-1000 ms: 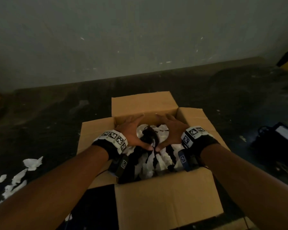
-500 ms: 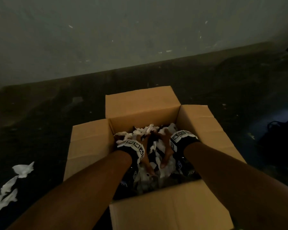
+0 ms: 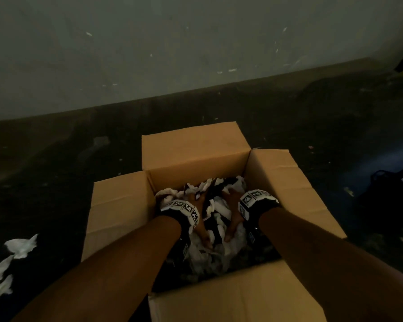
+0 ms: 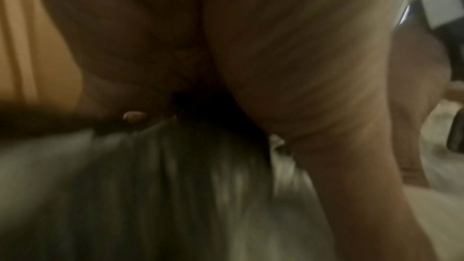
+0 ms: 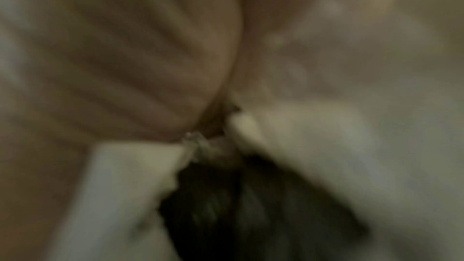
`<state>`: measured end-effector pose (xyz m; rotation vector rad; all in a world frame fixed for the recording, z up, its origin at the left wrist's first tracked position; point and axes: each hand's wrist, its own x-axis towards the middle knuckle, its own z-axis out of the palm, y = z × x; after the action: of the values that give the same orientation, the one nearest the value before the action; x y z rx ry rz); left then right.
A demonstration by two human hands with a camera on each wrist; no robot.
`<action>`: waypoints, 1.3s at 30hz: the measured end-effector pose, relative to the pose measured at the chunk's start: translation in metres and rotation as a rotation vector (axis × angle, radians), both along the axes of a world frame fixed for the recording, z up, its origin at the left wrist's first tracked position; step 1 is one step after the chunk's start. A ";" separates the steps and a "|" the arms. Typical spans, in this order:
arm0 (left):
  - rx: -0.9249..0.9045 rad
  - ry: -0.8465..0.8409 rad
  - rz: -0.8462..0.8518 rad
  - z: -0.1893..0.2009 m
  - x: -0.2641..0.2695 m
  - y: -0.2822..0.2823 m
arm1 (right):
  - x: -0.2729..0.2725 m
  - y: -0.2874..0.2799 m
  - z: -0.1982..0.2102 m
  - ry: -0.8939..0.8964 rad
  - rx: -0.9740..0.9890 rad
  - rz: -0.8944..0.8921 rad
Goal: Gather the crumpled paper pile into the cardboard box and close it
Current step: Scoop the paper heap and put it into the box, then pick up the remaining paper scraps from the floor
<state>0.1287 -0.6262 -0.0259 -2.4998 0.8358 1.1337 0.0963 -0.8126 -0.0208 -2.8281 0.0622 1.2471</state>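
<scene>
both your hands are down inside the cardboard box (image 3: 275,180), on the floor (image 3: 56,159) near the wall. your left hand (image 3: 197,219) and right hand (image 3: 233,214) lie on the crumpled paper (image 3: 219,252), fingers laid over it and apparently pressing it down; how far the fingers curl you cannot tell, since both wrist views are blurred. most of the pile looks to be in the box already. a few white scraps (image 3: 21,246) lie on the floor well apart from the box, toward its left side. all four flaps stand open, so collecting those scraps and folding the flaps shut is left.
</scene>
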 end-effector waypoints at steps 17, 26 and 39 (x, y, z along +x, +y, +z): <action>-0.899 -0.450 0.248 0.147 -0.068 0.134 | -0.069 0.082 0.151 -0.773 0.337 0.089; -0.970 -0.653 0.509 0.118 -0.158 0.315 | -0.113 0.260 0.136 -0.925 0.658 0.304; -0.410 -0.353 1.094 -0.059 -0.305 0.509 | -0.208 0.422 -0.063 -0.303 0.434 0.626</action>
<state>-0.1763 -0.1171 -0.0848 -3.4463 -0.5614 0.6986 -0.1120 -0.3904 -0.0834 -2.6634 -1.0329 0.7315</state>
